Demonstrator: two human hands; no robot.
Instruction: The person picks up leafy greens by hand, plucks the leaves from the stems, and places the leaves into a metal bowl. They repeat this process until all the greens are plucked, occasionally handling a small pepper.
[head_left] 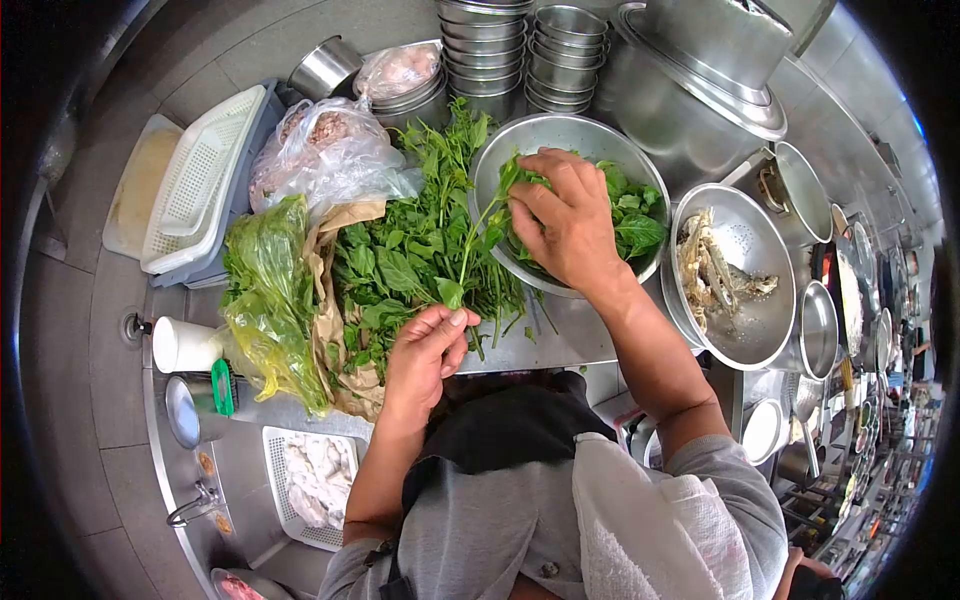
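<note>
My left hand (428, 350) pinches the lower end of a leafy green stem (470, 235) that rises toward the steel bowl (560, 135). My right hand (565, 222) reaches over the bowl's near rim, its fingers closed on leaves at the top of that stem. Plucked green leaves (635, 225) lie inside the bowl under and beside this hand. A heap of the same leafy greens (400, 250) rests on brown paper (330, 330) on the steel counter, just left of both hands.
A steel colander with fish pieces (725, 275) stands right of the bowl. Stacked steel bowls (520, 50) and a big pot lid (700, 75) are behind. At left sit plastic bags (325, 155), a white basket (200, 175), a white cup (183, 345) and a sink tray (315, 480).
</note>
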